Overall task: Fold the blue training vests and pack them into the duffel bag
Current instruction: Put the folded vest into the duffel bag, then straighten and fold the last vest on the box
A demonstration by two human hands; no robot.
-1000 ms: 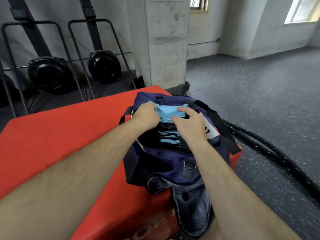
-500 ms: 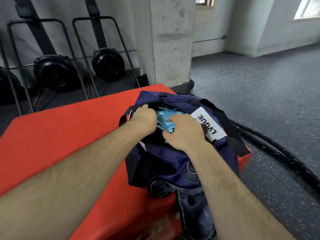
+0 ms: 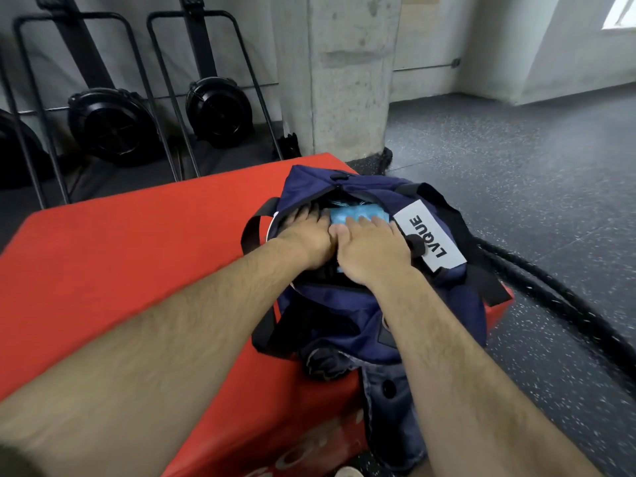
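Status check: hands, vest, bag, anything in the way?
Left hand and right hand flat, fingers pressing down. Blue vest folded inside the open duffel bag. Nothing seen blocking the opening.

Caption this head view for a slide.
Left hand and right hand press a blue vest into the navy duffel bag.

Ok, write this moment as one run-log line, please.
step: packing; light-blue vest: folded, inside open navy duffel bag; right hand: fingers flat on vest; left hand: fingers in bag opening; bag: on red foam box
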